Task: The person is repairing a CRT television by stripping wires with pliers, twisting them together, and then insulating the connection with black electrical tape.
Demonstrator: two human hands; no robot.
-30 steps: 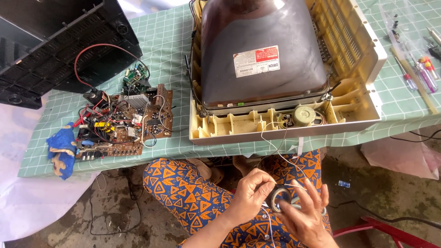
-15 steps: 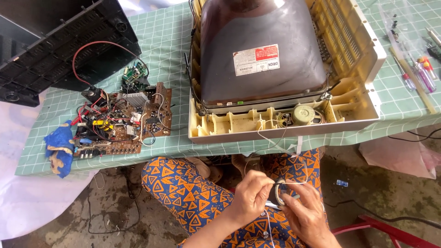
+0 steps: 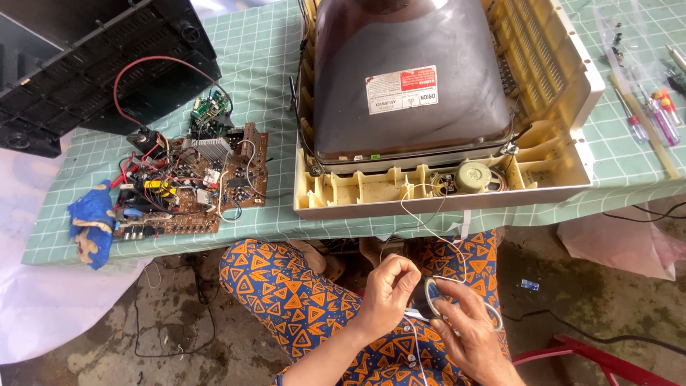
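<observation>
Both my hands are low over my lap, below the counter edge. My left hand is curled, fingertips pinched on the thin white wire next to the tape roll. My right hand is wrapped around the tape roll from below, fingers closed around its rim, and a pair of scissors hangs off the same hand, loop handle showing by my fingers. The roll is dark, held on edge between the two hands, which are touching each other around it. A short bit of metal pokes out between the hands, too small to tell what it is.

The white wire runs up from my hands to the front edge of the open cream TV shell, near the small round speaker seated in its lower rail. The shell lies face down on the green checked cloth with the dark picture tube bulging up inside it.

Left of the shell, well apart: brown circuit board with red wires, a blue rag just beside its left end. Black back cover sits at the far left corner. Screwdrivers lie at the far right of the counter. Red frame on the floor by my right knee.
</observation>
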